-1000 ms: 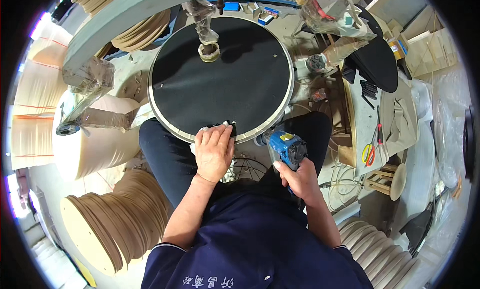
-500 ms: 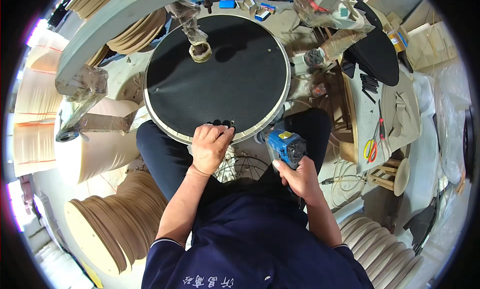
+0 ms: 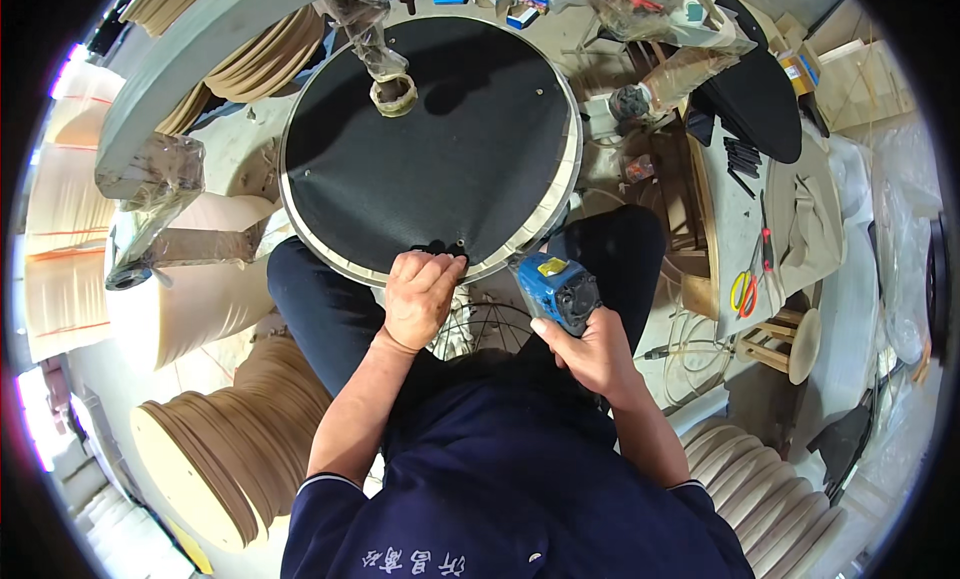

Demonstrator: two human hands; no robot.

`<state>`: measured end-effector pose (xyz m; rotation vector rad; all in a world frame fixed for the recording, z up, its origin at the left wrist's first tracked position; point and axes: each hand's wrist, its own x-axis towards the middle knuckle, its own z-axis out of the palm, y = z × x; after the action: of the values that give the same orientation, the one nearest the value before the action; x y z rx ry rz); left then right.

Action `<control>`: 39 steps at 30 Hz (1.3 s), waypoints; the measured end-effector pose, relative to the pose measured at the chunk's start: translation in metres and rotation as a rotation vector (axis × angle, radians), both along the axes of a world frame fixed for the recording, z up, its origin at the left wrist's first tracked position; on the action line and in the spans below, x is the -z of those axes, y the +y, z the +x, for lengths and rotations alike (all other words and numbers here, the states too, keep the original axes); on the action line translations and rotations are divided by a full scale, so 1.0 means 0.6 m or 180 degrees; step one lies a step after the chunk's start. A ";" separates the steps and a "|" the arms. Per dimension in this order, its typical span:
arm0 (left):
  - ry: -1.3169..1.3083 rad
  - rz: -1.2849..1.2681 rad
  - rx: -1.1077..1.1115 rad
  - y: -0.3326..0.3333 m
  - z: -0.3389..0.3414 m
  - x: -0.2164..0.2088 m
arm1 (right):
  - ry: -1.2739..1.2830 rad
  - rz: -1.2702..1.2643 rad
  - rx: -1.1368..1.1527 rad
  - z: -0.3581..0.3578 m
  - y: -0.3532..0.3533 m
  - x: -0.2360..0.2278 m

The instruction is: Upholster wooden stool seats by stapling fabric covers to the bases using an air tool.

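- Round disc [image 3: 470,149], pale rim: in front of the person, near edge between the knees.
- Black cover [image 3: 430,184] over the disc face, bunched at the near rim by the fingertips.
- Left hand [image 3: 424,297]: fingers curled tight on the bunched cover; thumb hidden.
- Right hand [image 3: 590,349]: wrapped around the blue power tool [image 3: 562,287], nose just beside the near rim, right of the left hand. Can't tell if it touches.
- Scissors [image 3: 743,293], red and yellow handles: on the worktop [image 3: 728,239], right side.
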<state>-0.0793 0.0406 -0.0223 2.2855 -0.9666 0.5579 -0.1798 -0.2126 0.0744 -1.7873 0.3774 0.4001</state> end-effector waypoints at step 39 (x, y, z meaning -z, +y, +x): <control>0.0369 -0.0472 0.0024 -0.042 -0.025 0.014 | 0.0330 -0.0084 0.0378 0.022 0.013 -0.014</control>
<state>-0.0943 0.0152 -0.0304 2.1564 -0.8488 0.4721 -0.1666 -0.2047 0.0828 -1.7642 0.5612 0.4063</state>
